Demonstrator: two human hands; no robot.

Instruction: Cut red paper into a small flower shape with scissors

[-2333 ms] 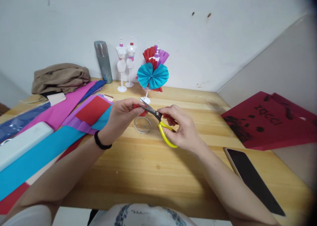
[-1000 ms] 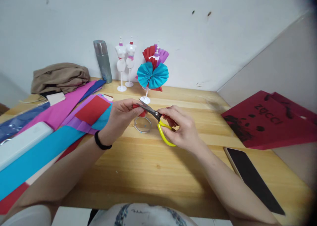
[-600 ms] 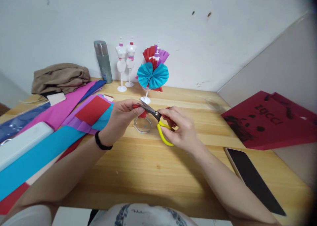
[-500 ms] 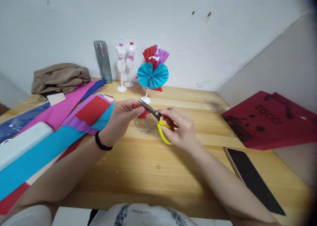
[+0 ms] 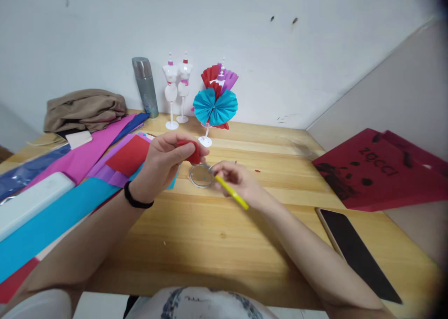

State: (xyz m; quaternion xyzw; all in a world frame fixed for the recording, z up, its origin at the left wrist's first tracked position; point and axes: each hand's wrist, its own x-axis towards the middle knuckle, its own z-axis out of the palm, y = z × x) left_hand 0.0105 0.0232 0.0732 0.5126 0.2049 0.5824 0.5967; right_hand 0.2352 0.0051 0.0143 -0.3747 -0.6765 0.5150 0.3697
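Observation:
My left hand (image 5: 168,160), with a black band on its wrist, pinches a small folded red piece (image 5: 192,151) between thumb and fingers. To its right, my right hand (image 5: 238,181) is closed on the yellow-handled scissors (image 5: 231,192), seen edge-on. The blades are mostly hidden and blurred, pointing toward the red piece. Below the gap between the hands, a round clear ring-shaped item (image 5: 201,176) lies on the table. Small red scraps (image 5: 257,170) lie behind my right hand.
Mannequin stands (image 5: 171,93), one dressed in pleated blue, red and purple paper (image 5: 215,106), and a grey bottle (image 5: 145,86) stand at the back. Coloured sheets (image 5: 63,211) and brown cloth (image 5: 86,109) lie left. A red bag (image 5: 381,174) and a phone (image 5: 357,251) are right.
The scissors have turned edge-on and drawn back from the red piece with my right hand. My left hand has shifted slightly left and rotated. Red scraps now show on the table.

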